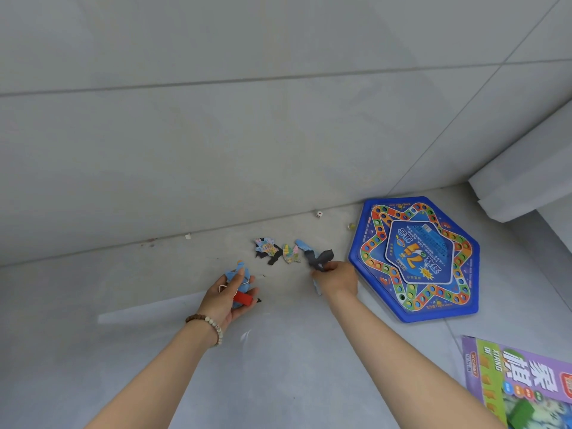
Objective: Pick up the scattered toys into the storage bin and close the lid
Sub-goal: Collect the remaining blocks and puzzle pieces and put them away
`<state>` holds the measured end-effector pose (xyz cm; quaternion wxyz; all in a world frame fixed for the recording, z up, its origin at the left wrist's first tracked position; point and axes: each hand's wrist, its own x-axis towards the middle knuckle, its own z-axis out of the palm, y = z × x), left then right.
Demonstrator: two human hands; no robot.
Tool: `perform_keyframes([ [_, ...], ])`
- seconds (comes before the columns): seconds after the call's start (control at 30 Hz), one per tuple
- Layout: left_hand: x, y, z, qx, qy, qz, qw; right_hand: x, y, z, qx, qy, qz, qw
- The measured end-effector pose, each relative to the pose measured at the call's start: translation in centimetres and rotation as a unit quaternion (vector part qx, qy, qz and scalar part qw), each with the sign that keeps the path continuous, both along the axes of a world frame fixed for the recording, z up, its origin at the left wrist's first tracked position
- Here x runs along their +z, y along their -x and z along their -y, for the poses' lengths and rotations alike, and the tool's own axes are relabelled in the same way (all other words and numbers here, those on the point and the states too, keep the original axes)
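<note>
A small white scrap point(188, 236) lies on the floor point(278, 351) by the wall, at about 11 o'clock from the left hand point(230, 292). That hand is turned palm up, with its fingers curled round a blue toy point(236, 270) and a red piece point(243, 298).

The loose puzzle pieces point(264, 247) lie on the floor in a short row running from 9 to 3 o'clock. They are at roughly 1 o'clock from the left hand and 10 o'clock from the right hand point(335, 278). The right hand looks the nearer of the two, just beside the row's right end, so it is probably the one to take them next. It already pinches a dark flat piece point(322, 258) between thumb and fingertips.

Further off, near the wall, are a die point(319, 213) at 12 o'clock from the right hand and a marble point(351, 226) at 1 o'clock. A blue hexagonal game board point(414, 258) lies flat at its 3 o'clock. The board's centre label carries Chinese print that is upside down from here and too small to read.

At the lower right a purple and green box point(520, 382) shows "XIANG QI" and large characters that read 象棋. The lettering on its small orange tag is not clear.

The storage bin is not in view.
</note>
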<state>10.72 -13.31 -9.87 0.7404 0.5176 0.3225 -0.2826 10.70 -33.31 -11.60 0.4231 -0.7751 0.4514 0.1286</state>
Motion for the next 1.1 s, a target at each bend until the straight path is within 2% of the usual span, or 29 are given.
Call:
perform_keyframes([
  [0.07,0.1,0.0,-0.2,0.004,0.002,0.0,1.0,0.6,0.1,0.2,-0.009,-0.015,0.015,1.0],
  [0.2,0.3,-0.4,-0.7,-0.004,-0.022,0.011,1.0,1.4,0.0,0.5,-0.091,-0.077,0.079,0.99],
  [0.27,0.5,-1.0,-0.8,-0.016,-0.056,0.025,0.998,1.9,-0.7,-0.4,-0.074,-0.118,0.117,0.983],
  [0.37,0.7,-2.0,-0.6,-0.053,-0.097,0.047,0.993,2.0,-2.2,-2.4,0.007,-0.17,0.129,0.977],
  [0.4,0.7,-2.3,-0.6,-0.063,-0.104,0.052,0.991,1.9,-2.7,-2.9,0.039,-0.158,0.127,0.978],
  [0.47,0.8,-2.8,-0.5,-0.077,-0.115,0.059,0.989,1.4,-3.4,-3.5,0.1,-0.066,0.1,0.988],
  [0.53,0.7,-3.2,-0.4,-0.095,-0.12,0.055,0.987,1.1,-3.7,-3.6,0.092,0.005,0.063,0.994],
  [0.87,0.5,-4.3,0.6,-0.142,-0.062,0.0,0.988,0.5,-4.8,-5.1,0.002,-0.027,0.035,0.999],
  [1.0,0.5,-4.5,0.2,-0.132,-0.041,-0.015,0.99,1.6,-4.9,-4.8,0.015,-0.03,0.002,0.999],
  [1.1,0.5,-3.9,0.3,-0.165,-0.034,-0.01,0.986,1.9,-4.5,-4.9,0.078,-0.042,-0.018,0.996],
])
